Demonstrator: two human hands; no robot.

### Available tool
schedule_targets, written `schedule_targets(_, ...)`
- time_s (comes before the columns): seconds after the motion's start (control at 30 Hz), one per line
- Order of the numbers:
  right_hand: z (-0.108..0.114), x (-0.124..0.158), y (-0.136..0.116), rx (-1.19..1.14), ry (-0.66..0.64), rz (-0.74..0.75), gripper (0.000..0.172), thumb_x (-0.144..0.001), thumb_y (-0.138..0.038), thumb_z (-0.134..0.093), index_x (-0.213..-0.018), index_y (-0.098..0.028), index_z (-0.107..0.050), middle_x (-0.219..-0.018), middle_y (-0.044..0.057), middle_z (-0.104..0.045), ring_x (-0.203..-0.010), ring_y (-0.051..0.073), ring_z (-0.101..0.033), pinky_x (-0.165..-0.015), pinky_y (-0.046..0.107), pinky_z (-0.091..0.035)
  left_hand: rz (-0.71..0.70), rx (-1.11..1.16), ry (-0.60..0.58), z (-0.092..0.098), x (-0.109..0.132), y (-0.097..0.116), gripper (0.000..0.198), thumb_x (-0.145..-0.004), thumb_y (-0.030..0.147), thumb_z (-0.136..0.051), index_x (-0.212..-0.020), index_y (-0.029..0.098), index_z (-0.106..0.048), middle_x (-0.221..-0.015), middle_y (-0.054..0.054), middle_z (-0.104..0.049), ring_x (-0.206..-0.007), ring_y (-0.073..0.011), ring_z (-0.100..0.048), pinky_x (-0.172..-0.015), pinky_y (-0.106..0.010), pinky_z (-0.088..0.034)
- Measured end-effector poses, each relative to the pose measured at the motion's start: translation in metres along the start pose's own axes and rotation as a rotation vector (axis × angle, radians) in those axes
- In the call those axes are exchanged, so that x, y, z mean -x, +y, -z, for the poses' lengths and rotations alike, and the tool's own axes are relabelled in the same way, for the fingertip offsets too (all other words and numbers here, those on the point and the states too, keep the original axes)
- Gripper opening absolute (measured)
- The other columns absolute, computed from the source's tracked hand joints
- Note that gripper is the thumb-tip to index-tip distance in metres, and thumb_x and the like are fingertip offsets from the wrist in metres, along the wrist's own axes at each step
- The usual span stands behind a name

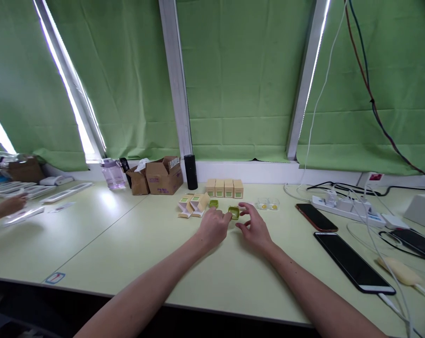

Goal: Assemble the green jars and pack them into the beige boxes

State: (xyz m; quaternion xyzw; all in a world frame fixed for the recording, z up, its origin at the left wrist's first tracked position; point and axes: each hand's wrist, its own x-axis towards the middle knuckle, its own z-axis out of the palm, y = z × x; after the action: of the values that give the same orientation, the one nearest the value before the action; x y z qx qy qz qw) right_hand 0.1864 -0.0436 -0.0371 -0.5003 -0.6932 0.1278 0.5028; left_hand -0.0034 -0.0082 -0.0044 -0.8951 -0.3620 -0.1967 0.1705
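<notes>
A small green case [234, 212] lies on the pale green table [135, 244], and my left hand [214, 227] pinches its left side with curled fingers. My right hand [255, 226] hovers just right of the case with its fingers spread and nothing in it. A second small green case [213, 203] sits a little behind and to the left. Two opened tan cartons [193, 205] lie left of that. A row of several upright tan boxes [224, 188] stands behind them. Two small clear trays with yellow bits [268, 204] rest to the right.
Brown cardboard boxes [159, 175], a black cylinder [190, 172] and a clear bottle [112, 173] stand at the back. Two phones [353, 262] [316, 217], a power strip [346, 205] and cables lie on the right. Another person's hand [8, 206] works among white strips at far left.
</notes>
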Motion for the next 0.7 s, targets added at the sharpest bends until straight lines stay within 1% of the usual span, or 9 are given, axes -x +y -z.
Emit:
schedule_targets(0.1, 0.003, -0.001, -0.004, -0.144, 0.012, 0.055, 0.051, -0.085, -0.023, -0.062, -0.134, -0.027, -0.050, -0.135, 0.009, -0.063, -0.112, 0.023, -0.065, -0.078, 0.036, -0.063, -0.066, 0.030, 0.131, 0.004, 0.009, 0.005, 0.026, -0.097, 0.011, -0.043, -0.093, 0.017, -0.069, -0.065, -0.007, -0.064, -0.063, -0.0210, -0.060, -0.072, -0.037, -0.043)
schedule_targets(0.17, 0.005, -0.002, -0.009, -0.207, 0.037, 0.059, 0.047, -0.085, -0.023, -0.062, -0.131, -0.027, -0.053, -0.129, 0.009, -0.065, -0.113, 0.024, -0.064, -0.080, 0.037, -0.063, -0.094, 0.103, 0.235, 0.007, 0.013, 0.004, 0.023, -0.097, 0.013, -0.045, -0.102, 0.017, -0.067, -0.067, -0.005, -0.064, -0.064, -0.0204, -0.060, -0.074, -0.038, -0.042)
schedule_targets(0.2, 0.006, -0.002, -0.013, -0.235, 0.043, 0.055, 0.047, -0.085, -0.023, -0.063, -0.130, -0.027, -0.054, -0.127, 0.009, -0.065, -0.113, 0.024, -0.064, -0.080, 0.037, -0.064, -0.104, 0.153, 0.295, 0.010, 0.014, 0.003, 0.022, -0.096, 0.014, -0.047, -0.109, 0.017, -0.065, -0.071, -0.005, -0.065, -0.067, -0.0210, -0.061, -0.075, -0.039, -0.043)
schedule_targets(0.27, 0.008, -0.001, -0.019, -0.279, 0.060, 0.040, 0.044, -0.084, -0.024, -0.065, -0.128, -0.028, -0.056, -0.125, 0.008, -0.066, -0.113, 0.024, -0.064, -0.080, 0.037, -0.064, -0.111, 0.251, 0.415, 0.015, 0.016, -0.001, 0.030, -0.093, 0.016, -0.052, -0.122, 0.017, -0.058, -0.080, -0.006, -0.067, -0.076, -0.0233, -0.063, -0.081, -0.041, -0.045)
schedule_targets(0.3, 0.009, -0.001, -0.022, -0.295, 0.067, 0.029, 0.043, -0.084, -0.024, -0.066, -0.126, -0.028, -0.057, -0.125, 0.008, -0.067, -0.113, 0.024, -0.064, -0.079, 0.037, -0.063, -0.109, 0.291, 0.459, 0.018, 0.017, -0.003, 0.034, -0.091, 0.015, -0.055, -0.125, 0.017, -0.055, -0.087, -0.007, -0.068, -0.084, -0.0249, -0.064, -0.085, -0.043, -0.046)
schedule_targets(0.4, 0.010, 0.000, -0.028, -0.332, 0.085, -0.003, 0.042, -0.082, -0.026, -0.068, -0.122, -0.027, -0.058, -0.124, 0.008, -0.068, -0.113, 0.025, -0.065, -0.077, 0.035, -0.062, -0.106, 0.393, 0.482, 0.021, 0.017, -0.007, 0.044, -0.088, 0.015, -0.060, -0.130, 0.019, -0.051, -0.111, -0.013, -0.069, -0.107, -0.0296, -0.063, -0.097, -0.049, -0.048)
schedule_targets(0.47, 0.009, 0.000, -0.028, -0.351, 0.090, -0.019, 0.043, -0.081, -0.028, -0.070, -0.122, -0.027, -0.058, -0.125, 0.009, -0.068, -0.113, 0.025, -0.065, -0.076, 0.035, -0.062, -0.099, 0.439, 0.466, 0.020, 0.017, -0.008, 0.044, -0.089, 0.014, -0.060, -0.131, 0.020, -0.051, -0.119, -0.014, -0.067, -0.115, -0.0309, -0.062, -0.101, -0.051, -0.048)
schedule_targets(0.6, 0.008, 0.001, -0.027, -0.372, 0.083, -0.021, 0.045, -0.080, -0.030, -0.072, -0.123, -0.027, -0.058, -0.124, 0.009, -0.068, -0.114, 0.026, -0.065, -0.075, 0.035, -0.061, -0.112, 0.480, 0.487, 0.014, 0.016, -0.006, 0.038, -0.093, 0.015, -0.061, -0.130, 0.022, -0.055, -0.118, -0.013, -0.070, -0.114, -0.0298, -0.064, -0.101, -0.051, -0.051)
schedule_targets(0.7, 0.007, 0.001, -0.027, -0.370, 0.080, -0.007, 0.045, -0.081, -0.031, -0.072, -0.123, -0.028, -0.058, -0.124, 0.009, -0.068, -0.114, 0.026, -0.065, -0.076, 0.034, -0.061, -0.127, 0.482, 0.517, 0.014, 0.016, -0.004, 0.036, -0.094, 0.015, -0.061, -0.130, 0.023, -0.057, -0.119, -0.013, -0.071, -0.116, -0.0288, -0.065, -0.101, -0.050, -0.052)
